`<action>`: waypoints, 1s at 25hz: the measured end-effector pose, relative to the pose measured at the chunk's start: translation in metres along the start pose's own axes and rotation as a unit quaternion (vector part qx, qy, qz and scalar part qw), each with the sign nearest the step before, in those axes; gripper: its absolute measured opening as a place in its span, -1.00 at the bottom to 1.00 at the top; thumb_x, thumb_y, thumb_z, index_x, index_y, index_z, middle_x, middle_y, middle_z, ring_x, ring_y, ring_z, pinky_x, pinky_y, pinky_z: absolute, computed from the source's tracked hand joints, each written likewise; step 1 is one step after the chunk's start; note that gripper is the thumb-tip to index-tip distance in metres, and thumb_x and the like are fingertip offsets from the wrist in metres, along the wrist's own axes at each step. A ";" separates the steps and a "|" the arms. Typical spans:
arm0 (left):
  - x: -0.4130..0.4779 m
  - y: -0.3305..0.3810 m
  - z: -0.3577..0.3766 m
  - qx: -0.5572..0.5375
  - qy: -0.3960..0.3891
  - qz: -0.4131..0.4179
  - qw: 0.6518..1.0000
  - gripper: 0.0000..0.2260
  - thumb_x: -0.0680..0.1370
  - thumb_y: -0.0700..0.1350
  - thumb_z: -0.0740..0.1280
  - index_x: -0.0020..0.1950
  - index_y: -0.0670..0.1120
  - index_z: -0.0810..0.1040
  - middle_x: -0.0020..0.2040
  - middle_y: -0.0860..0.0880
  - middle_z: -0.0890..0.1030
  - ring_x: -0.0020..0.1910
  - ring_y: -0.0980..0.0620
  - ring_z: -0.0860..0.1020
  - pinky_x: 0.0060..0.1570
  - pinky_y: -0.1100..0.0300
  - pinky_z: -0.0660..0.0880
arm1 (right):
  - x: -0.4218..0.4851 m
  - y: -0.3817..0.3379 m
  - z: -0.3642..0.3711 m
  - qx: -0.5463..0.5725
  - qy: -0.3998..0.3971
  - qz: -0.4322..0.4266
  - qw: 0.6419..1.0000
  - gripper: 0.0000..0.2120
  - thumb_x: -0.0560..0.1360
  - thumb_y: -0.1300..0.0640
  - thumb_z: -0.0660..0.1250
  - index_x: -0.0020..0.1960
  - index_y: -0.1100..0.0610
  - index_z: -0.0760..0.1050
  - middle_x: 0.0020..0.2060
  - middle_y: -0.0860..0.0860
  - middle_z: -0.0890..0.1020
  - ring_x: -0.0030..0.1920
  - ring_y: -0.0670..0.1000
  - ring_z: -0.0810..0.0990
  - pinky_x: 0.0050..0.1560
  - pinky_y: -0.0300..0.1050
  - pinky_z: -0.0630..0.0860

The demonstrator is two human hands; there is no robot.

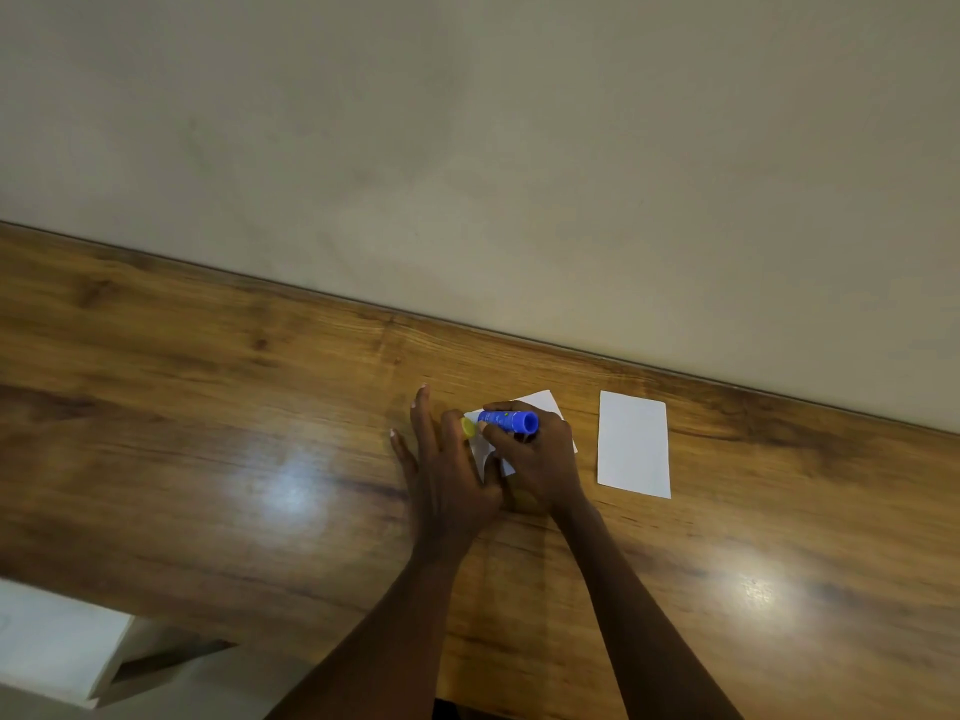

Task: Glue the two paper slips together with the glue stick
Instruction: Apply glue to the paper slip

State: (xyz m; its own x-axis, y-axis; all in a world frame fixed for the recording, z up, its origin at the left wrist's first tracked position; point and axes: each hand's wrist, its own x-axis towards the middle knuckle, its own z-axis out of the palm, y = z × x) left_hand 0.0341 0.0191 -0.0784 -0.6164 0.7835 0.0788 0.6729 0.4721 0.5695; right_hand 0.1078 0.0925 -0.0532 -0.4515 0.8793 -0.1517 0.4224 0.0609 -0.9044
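Observation:
A white paper slip (545, 402) lies on the wooden table (208, 407), mostly covered by both hands. My right hand (540, 459) grips a blue glue stick (509, 421) that lies nearly flat, its tip pointing left over the slip. My left hand (447, 470) rests flat with fingers spread at the slip's left edge, and a yellow cap (468, 427) shows by its fingers. A second white paper slip (632, 444) lies free on the table to the right, apart from both hands.
A plain beige wall (467, 148) runs along the table's far edge. At the lower left, beyond the table's near edge, stands a white box-like object (57, 641).

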 end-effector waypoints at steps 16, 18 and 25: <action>0.000 0.002 0.003 0.041 0.020 -0.005 0.999 -0.54 0.33 0.05 0.26 0.15 -0.14 0.38 0.44 -0.24 0.23 0.42 -0.23 0.22 0.37 -0.27 0.03 | 0.002 0.019 -0.039 -0.143 0.186 0.005 0.972 -0.66 0.40 0.18 0.38 0.15 0.23 0.50 -0.05 0.24 0.65 -0.14 0.14 0.51 -0.08 -0.03 0.43; -0.001 0.002 0.003 0.041 0.016 -0.002 0.999 -0.54 0.34 0.05 0.26 0.16 -0.14 0.38 0.44 -0.24 0.23 0.42 -0.23 0.22 0.37 -0.28 0.03 | -0.002 0.018 -0.038 -0.128 0.193 -0.013 0.973 -0.63 0.41 0.18 0.37 0.19 0.22 0.46 -0.01 0.24 0.65 -0.10 0.18 0.56 -0.04 -0.07 0.44; 0.001 0.001 0.004 0.047 -0.002 -0.003 0.999 -0.54 0.36 0.01 0.37 0.18 -0.14 0.36 0.45 -0.22 0.21 0.42 -0.21 0.21 0.38 -0.27 0.02 | -0.017 0.020 0.002 -0.224 0.142 0.007 0.964 -0.55 0.43 0.21 0.34 0.28 0.14 0.34 0.20 0.19 0.54 0.18 0.19 0.50 0.26 0.06 0.35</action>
State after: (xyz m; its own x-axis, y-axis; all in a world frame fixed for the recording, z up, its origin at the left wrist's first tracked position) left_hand 0.0362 0.0217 -0.0807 -0.6197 0.7815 0.0724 0.7041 0.5128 0.4913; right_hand 0.1226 0.0777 -0.0695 -0.2368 0.9715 0.0094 0.7524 0.1895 -0.6309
